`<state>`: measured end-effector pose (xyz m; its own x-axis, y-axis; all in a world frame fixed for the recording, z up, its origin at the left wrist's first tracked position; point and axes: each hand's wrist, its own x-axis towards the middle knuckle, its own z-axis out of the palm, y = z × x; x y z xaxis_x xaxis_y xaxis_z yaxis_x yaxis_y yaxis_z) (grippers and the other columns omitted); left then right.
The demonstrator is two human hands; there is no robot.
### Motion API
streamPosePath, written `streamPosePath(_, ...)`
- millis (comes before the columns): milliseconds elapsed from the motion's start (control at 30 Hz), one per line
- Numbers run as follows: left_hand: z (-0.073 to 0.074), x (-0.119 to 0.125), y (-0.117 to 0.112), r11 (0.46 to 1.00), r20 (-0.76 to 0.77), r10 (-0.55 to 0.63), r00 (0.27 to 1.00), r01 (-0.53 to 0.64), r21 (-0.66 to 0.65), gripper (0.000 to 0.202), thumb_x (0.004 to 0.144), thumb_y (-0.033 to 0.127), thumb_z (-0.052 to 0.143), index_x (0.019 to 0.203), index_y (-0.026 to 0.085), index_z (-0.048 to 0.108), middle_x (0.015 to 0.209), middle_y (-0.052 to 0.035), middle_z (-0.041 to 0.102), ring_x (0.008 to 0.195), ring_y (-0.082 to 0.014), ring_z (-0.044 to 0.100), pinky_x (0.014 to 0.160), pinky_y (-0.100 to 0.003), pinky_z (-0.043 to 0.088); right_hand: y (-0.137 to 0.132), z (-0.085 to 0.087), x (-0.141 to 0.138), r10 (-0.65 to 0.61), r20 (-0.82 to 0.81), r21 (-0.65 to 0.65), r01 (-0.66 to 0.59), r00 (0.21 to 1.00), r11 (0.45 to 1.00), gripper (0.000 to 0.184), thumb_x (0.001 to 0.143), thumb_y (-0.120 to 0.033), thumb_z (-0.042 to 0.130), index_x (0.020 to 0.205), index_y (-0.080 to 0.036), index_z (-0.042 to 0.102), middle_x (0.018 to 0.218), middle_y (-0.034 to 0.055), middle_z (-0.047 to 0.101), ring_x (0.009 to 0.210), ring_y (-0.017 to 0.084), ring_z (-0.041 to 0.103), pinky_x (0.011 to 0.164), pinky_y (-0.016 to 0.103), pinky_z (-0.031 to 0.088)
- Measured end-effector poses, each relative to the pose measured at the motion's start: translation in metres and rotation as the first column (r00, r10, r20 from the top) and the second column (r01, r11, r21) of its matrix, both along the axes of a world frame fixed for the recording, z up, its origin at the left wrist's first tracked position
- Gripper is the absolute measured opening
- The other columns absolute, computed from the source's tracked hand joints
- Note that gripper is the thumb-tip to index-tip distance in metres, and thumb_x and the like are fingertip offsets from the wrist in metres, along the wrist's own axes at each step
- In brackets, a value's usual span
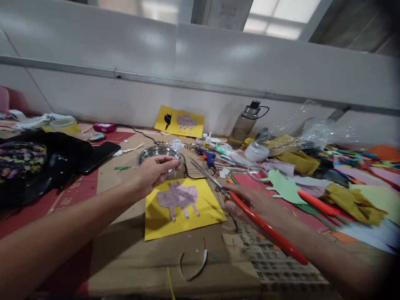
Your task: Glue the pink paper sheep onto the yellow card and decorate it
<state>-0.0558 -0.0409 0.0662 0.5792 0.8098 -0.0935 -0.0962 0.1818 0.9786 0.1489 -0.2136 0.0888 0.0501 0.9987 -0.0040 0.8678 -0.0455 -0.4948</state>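
My left hand [158, 173] is closed in a pinch at the near edge of a round metal bowl [145, 155]; what its fingertips hold is too small to make out. My right hand [246, 202] is wrapped around red-handled long-nose pliers [265, 227], whose thin metal jaws point up and left toward the bowl. Between and below both hands lies a yellow card [156, 229]. On it is a pale purple cutout [178, 196] with pearl-like beads at the ends of its legs and along its top.
A second decorated yellow card [170, 121] leans against the wall. A blue glue gun [208, 156] and a bottle [243, 127] stand beyond the pliers. Coloured paper and a green cutout [286, 186] crowd the right. At left lie a phone [101, 156] and dark fabric [62, 146].
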Motion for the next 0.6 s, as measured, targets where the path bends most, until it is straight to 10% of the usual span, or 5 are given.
streamPosePath(600, 0.004, 0.003, -0.013, 0.999, -0.008, -0.045, 0.999, 0.045, 0.013, 0.010, 0.074, 0.021, 0.072, 0.073, 0.012, 0.067, 0.066, -0.0018, 0.065, 0.038, 0.0003, 0.031, 0.039, -0.018, 0.014, 0.007, 0.009, -0.011, 0.050, -0.119, -0.085, -0.060, 0.992, 0.995, 0.058, 0.087, -0.065, 0.038, 0.116, -0.021, 0.063, 0.115, 0.0117, 0.066, 0.102, 0.029, 0.063, 0.083, 0.042, 0.053)
